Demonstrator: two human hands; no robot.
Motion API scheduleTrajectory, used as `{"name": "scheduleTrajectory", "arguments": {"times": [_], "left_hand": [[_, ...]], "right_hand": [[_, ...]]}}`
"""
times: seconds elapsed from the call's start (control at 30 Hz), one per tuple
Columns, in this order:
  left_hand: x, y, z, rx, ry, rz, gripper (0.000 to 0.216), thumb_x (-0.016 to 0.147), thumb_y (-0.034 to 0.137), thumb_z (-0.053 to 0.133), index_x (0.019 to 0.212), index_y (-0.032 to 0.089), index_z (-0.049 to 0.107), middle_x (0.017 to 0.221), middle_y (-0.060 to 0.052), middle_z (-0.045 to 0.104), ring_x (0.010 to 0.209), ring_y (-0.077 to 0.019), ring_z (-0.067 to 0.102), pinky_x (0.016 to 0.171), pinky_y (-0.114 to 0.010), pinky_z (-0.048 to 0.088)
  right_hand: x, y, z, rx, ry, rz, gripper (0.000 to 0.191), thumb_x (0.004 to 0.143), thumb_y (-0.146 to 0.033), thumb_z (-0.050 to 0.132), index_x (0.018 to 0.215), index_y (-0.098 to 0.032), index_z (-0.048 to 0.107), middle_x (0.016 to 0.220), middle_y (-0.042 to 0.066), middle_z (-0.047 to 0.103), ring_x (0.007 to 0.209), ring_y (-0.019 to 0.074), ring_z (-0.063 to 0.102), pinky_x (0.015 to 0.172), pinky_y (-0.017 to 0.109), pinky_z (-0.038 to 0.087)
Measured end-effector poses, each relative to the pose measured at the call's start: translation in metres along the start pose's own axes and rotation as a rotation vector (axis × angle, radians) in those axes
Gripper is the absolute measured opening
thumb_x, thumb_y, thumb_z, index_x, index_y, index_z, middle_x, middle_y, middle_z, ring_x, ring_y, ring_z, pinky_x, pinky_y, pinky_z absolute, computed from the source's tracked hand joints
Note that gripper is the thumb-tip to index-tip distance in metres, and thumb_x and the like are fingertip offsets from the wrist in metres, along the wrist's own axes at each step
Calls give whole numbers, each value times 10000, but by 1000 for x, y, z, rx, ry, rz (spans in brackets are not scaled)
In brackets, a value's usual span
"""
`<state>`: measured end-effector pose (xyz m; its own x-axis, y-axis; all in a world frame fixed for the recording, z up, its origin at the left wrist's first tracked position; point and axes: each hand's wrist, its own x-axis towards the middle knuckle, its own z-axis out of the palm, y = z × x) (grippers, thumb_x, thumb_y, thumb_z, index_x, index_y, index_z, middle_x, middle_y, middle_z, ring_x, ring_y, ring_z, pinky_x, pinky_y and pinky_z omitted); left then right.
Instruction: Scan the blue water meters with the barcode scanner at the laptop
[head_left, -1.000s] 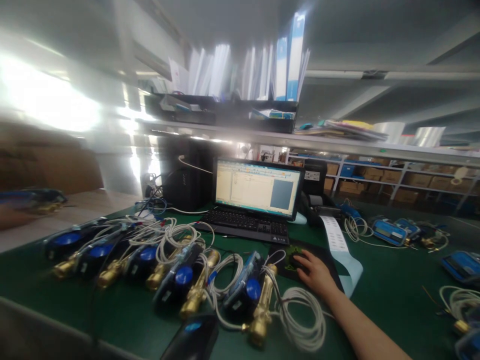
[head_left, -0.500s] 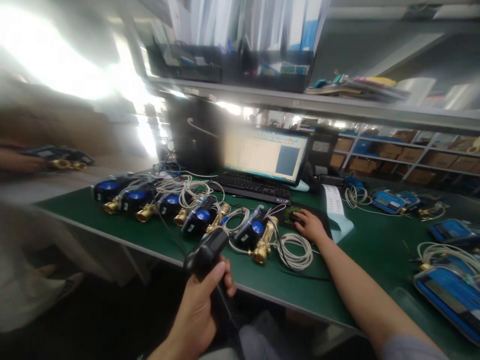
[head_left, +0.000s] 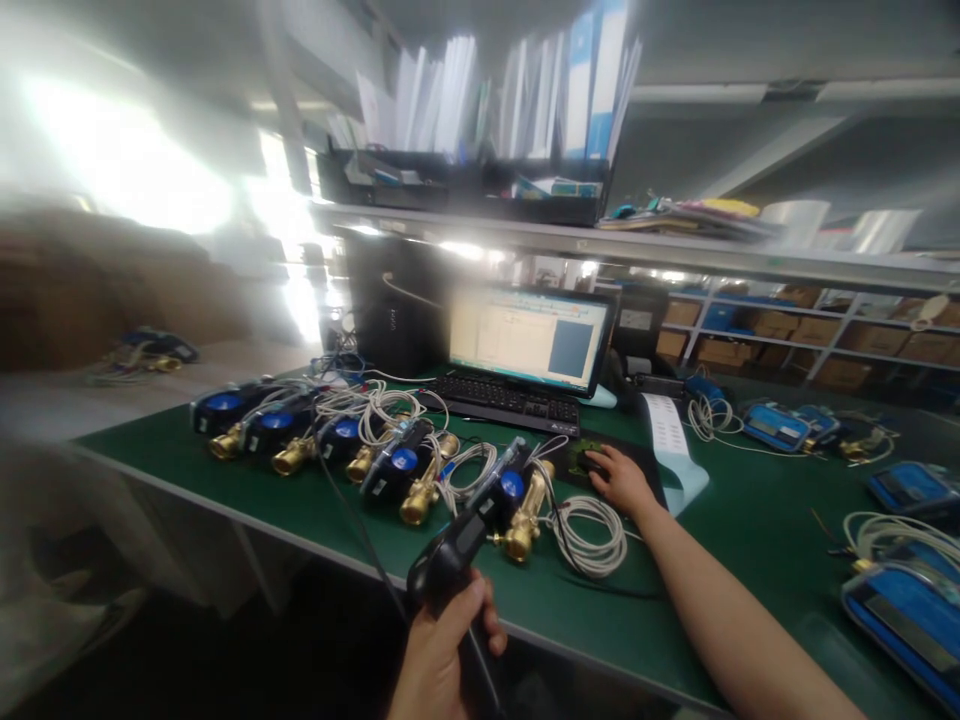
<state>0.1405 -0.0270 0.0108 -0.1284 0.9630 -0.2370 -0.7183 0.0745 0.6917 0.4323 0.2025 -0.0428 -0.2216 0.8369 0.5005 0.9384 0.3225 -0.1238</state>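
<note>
My left hand is wrapped around the handle of a black barcode scanner. The scanner's head points forward at the nearest brass-bodied meter, which has a blue round cap and a coiled white cable. My right hand rests over a dark computer mouse on a black mouse pad. Left of the nearest meter, several similar meters stand in a row with tangled white cables. Behind them is a black keyboard below a lit monitor.
A printed label strip hangs onto the green table right of the mouse pad. Blue-faced meters with cables lie at the right. Overhead runs a shelf with files and papers. Another meter sits on a surface at far left.
The scanner in my left hand has moved right, toward the nearest meter. The other person's hand at far left has left the meter there. The view has tilted up slightly; my right hand stays on the mouse.
</note>
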Motion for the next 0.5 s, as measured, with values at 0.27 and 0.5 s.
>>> {"name": "scheduleTrajectory", "arguments": {"times": [0.27, 0.5], "left_hand": [[10, -5, -2, -7, 20, -42, 224, 730, 139, 675, 869, 112, 502, 719, -51, 542, 567, -127, 464, 458, -230, 397], [17, -1, -9, 14, -41, -11, 349, 633, 238, 781, 853, 121, 537, 683, -39, 552, 527, -134, 475, 424, -241, 395]], "right_hand": [[0, 0, 4, 2, 9, 17, 427, 789, -316, 544, 1211, -270, 581, 1305, 81, 507, 1133, 239, 525, 974, 387, 409], [0, -2, 0, 6, 5, 5, 428, 791, -305, 537, 1216, -268, 576, 1304, 92, 505, 1149, 240, 513, 977, 391, 405]]}}
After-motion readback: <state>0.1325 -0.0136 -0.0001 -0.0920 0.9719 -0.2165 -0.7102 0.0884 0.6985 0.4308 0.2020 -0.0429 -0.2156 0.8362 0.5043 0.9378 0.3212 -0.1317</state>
